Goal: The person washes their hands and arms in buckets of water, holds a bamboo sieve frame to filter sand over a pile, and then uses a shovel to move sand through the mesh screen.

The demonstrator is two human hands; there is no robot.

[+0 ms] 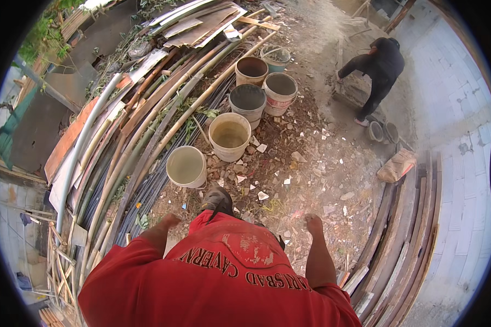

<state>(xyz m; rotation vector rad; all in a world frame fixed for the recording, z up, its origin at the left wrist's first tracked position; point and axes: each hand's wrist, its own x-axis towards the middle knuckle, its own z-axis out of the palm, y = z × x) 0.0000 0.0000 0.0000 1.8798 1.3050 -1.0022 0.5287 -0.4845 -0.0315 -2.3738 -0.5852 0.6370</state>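
Note:
My left hand (172, 219) hangs beside my red shirt, nearest the front bucket and the long poles. Its fingers are too foreshortened to make out. On the other side, my right hand (313, 223) hangs above the rubble, touching nothing visible; its finger pose is unclear. Ahead to the left stands a white bucket (203, 173) of pale, cloudy liquid. Just beyond it is a second white bucket (230, 154) with yellowish liquid. My shoe (218, 199) is on the ground close to the front bucket.
More buckets (249, 116) are clustered farther ahead. Poles, boards and rods (147, 117) are piled along the left. Stacked planks (398, 234) and a paper sack (397, 165) lie by the right block wall. A person (384, 60) bends over a low trough. Broken tile (263, 195) litters the dirt.

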